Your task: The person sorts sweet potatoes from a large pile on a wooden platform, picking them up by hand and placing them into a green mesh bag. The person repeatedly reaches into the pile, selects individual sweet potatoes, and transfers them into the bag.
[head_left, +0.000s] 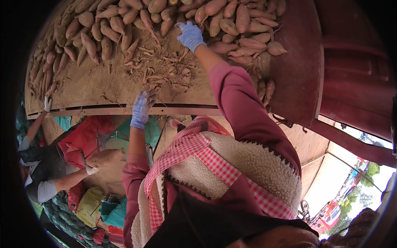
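Sweet potatoes (242,21) lie heaped along the far side of a soil-covered truck bed (93,90). My right hand (190,34), in a blue glove, reaches out to the heap's near edge; its fingers touch or nearly touch the roots there, and whether it grips one cannot be told. Thin, broken root pieces (167,71) are scattered between my hands. My left hand (143,104), also gloved in blue, is raised palm up over the bed's near edge beside those scraps, its fingers apart and slightly curled, with nothing visible in it.
At the left a co-worker's gloved hand (47,104) touches the bed's edge, and the other (92,170) is at a large sweet potato (107,157). Red and green mesh bags (85,136) lie below the edge. A red metal panel (294,62) bounds the right side.
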Demonstrator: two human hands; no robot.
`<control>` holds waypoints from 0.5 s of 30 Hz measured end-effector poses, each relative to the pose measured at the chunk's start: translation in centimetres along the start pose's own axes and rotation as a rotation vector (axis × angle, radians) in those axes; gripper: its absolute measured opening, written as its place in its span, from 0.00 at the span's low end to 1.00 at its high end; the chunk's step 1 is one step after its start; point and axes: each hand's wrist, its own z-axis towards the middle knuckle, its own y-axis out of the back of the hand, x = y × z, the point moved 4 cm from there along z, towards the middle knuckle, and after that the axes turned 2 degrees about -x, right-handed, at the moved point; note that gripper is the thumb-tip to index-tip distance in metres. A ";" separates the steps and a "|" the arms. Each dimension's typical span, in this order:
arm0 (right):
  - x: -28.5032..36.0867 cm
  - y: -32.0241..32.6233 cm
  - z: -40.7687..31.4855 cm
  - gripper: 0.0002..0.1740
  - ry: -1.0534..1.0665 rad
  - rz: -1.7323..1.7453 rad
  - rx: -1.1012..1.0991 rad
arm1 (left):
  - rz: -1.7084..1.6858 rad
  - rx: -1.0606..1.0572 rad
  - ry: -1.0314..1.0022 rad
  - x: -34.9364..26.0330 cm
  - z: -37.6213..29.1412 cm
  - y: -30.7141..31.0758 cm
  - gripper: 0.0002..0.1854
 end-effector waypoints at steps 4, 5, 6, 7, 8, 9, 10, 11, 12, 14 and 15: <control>0.9 -0.5 -5.5 0.41 0.196 0.239 0.150 | -0.185 -0.128 0.225 -2.8 9.1 -9.0 0.37; 0.7 2.4 -5.9 0.44 0.261 0.211 0.169 | -0.221 -0.164 0.254 -2.6 11.2 -9.3 0.38; -2.5 5.5 -4.6 0.45 0.177 -0.005 -0.155 | 0.000 -0.259 0.416 -2.5 12.0 -9.9 0.46; -6.1 8.7 -3.2 0.46 0.091 -0.225 -0.471 | 0.045 -0.325 0.416 -2.8 12.9 -10.3 0.47; -10.5 11.6 -1.7 0.47 -0.119 -0.253 -0.429 | 0.088 -0.381 0.419 -3.0 13.8 -10.7 0.48; -14.4 13.6 0.0 0.48 -0.323 -0.267 -0.392 | 0.135 -0.444 0.408 -3.4 14.6 -11.0 0.49; -18.9 13.2 1.1 0.49 -0.454 -0.226 -0.330 | 0.243 -0.437 0.389 -3.7 15.5 -12.0 0.49; -22.2 11.9 1.2 0.50 -0.577 -0.174 -0.254 | 0.201 -0.401 0.343 -3.6 15.8 -12.8 0.48; -22.5 11.7 1.2 0.49 -0.577 -0.079 -0.241 | 0.154 -0.373 0.293 -3.8 15.9 -13.5 0.47; -22.9 11.2 0.5 0.49 -0.580 0.107 -0.221 | 0.089 -0.241 0.167 -4.2 16.4 -15.4 0.45; -23.0 10.8 -0.2 0.43 -0.546 0.448 -0.147 | 0.061 -0.162 0.121 -5.0 16.9 -16.0 0.44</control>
